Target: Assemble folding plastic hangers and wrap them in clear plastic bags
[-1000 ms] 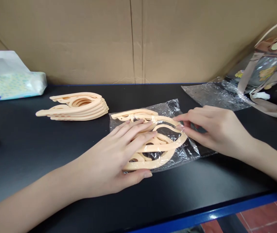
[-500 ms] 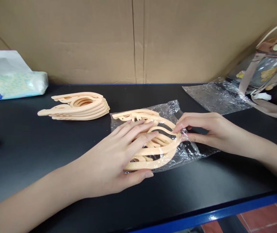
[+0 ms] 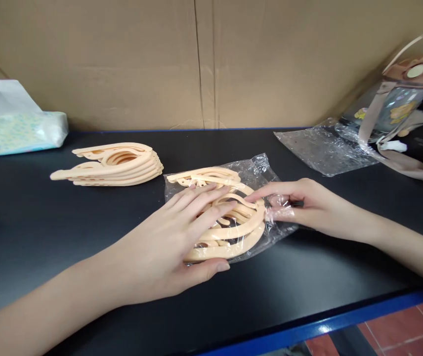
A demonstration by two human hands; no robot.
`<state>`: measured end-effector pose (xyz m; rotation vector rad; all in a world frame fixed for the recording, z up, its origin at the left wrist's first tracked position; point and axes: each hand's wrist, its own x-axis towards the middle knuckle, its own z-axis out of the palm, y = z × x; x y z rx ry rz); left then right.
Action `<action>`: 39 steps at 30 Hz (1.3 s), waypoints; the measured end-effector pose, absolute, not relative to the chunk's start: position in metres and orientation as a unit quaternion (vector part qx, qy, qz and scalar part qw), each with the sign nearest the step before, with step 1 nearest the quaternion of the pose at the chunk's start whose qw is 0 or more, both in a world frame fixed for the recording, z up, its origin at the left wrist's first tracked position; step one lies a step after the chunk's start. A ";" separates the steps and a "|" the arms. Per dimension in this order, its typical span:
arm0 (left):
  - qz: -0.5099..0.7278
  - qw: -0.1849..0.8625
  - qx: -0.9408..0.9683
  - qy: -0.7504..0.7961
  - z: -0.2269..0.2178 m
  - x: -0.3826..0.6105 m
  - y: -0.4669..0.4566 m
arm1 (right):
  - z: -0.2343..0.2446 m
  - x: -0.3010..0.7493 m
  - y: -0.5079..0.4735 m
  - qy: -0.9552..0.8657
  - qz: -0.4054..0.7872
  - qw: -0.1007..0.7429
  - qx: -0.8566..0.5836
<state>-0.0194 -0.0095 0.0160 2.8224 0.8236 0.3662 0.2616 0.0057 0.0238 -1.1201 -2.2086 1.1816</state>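
Observation:
A clear plastic bag [image 3: 258, 165] lies on the black table with several cream-coloured, curved openwork pieces [image 3: 246, 228] inside it. My left hand [image 3: 182, 237] rests flat on top of the bag, fingers stretched and apart, covering part of the pieces. At the bag's right end, my right hand [image 3: 296, 205] pinches the loose film between thumb and fingers; its index finger reaches over the rounded ends of the pieces. To the left behind the bag, a neat stack of like cream pieces [image 3: 130, 168] lies out of any wrapping, apart from both hands.
A second clear bag [image 3: 318, 148] lies flat at the back right, beside a clear bottle [image 3: 407, 106] with a strap [image 3: 374, 116]. A soft tissue pack [image 3: 22, 131] stands at the back left. Cardboard [image 3: 141, 64] walls the rear; a blue edge [image 3: 330, 324] runs along the front.
My right hand has moved left, its index finger now further over the pieces, and the loose film at the bag's right end is drawn in. My left hand stays flat on the bag.

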 end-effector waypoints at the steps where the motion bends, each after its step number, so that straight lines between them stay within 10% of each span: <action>1: 0.122 0.091 0.949 0.276 0.016 -0.019 -0.010 | 0.024 0.263 0.007 -0.769 0.450 0.207 -0.404; 16: 0.127 0.091 0.948 0.278 0.015 -0.019 -0.009 | 0.031 0.266 0.015 -0.705 0.464 0.224 -0.487; 30: 0.126 0.079 0.950 0.276 0.014 -0.022 -0.010 | 0.026 0.286 0.023 -0.785 0.193 0.186 -0.559; 39: 0.119 0.079 0.950 0.279 0.016 -0.020 -0.011 | 0.019 0.285 0.025 -0.750 0.331 0.223 -0.528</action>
